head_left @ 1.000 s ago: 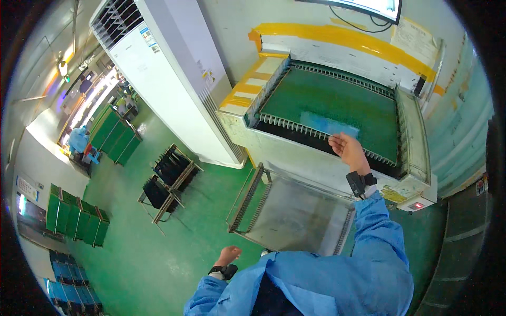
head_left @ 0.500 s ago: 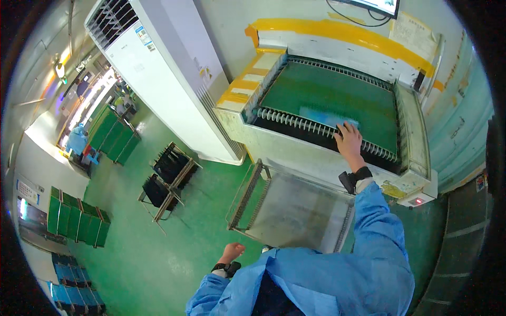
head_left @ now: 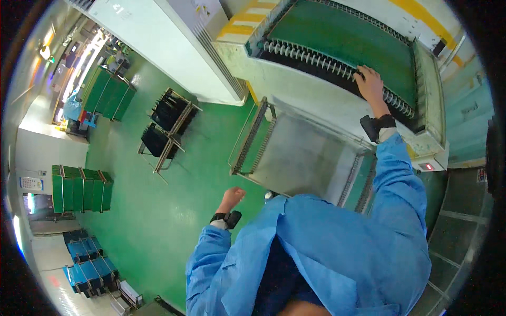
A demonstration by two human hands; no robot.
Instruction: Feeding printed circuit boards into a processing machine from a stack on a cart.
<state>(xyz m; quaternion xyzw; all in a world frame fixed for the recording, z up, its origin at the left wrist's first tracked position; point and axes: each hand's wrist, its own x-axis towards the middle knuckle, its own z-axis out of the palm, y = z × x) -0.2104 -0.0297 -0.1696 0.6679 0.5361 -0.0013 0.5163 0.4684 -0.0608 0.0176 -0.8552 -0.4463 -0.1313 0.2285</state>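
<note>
My right hand (head_left: pixel 370 87) reaches out over the near edge of a flat machine, its fingers somewhat spread. The fingertips rest at or just above the spiral-ringed roller (head_left: pixel 311 57), by the near edge of a large green panel (head_left: pixel 342 39). I cannot tell whether they touch the panel. Nothing shows in that hand. My left hand (head_left: pixel 232 198) hangs low over the floor, fingers curled into a loose fist, with nothing visible in it. Both wrists wear black bands with small dark devices, below blue sleeves.
A slotted metal rack cart with a grey flat top (head_left: pixel 300 147) stands between me and the machine. To the left are a tall white cabinet unit (head_left: pixel 174 47), a small rack of black panels (head_left: pixel 167 113), racks of green panels (head_left: pixel 79 192) and blue panels (head_left: pixel 92 271).
The view has tilted down and shifted, so the machine sits higher. My right hand stays at the roller, slightly farther right along it. A bluish shine on the green panel is gone.
</note>
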